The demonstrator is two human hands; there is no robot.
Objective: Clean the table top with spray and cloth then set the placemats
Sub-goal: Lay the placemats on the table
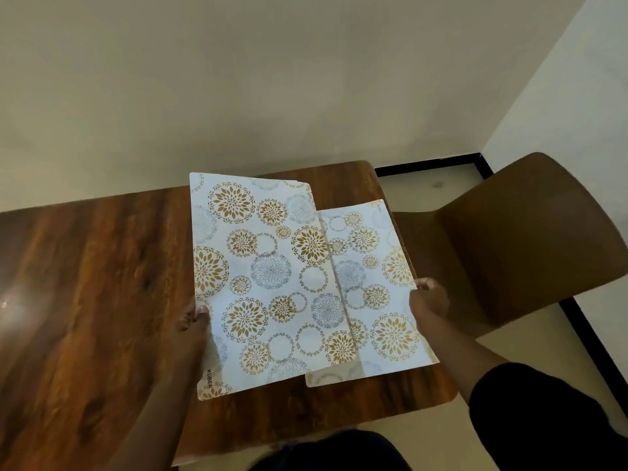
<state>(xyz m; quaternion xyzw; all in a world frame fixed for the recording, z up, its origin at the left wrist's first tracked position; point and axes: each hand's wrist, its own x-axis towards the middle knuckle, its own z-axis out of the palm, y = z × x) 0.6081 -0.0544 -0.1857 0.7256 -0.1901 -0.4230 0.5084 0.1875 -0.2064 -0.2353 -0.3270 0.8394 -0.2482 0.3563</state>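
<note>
From the head camera, my left hand (192,321) pinches the left edge of the upper placemat (268,280), while my right hand (429,299) grips the right edge of the lower placemat (377,287), both over the right end of the table (85,273). I worry the lower one could slide off that edge towards the chair (530,246), since it overhangs. I count two placemats for certain, one table, one chair.

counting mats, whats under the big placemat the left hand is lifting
Under the upper placemat lies a second placemat, overlapped along its left side. A third edge peeks out behind. Anything more is covered.
</note>
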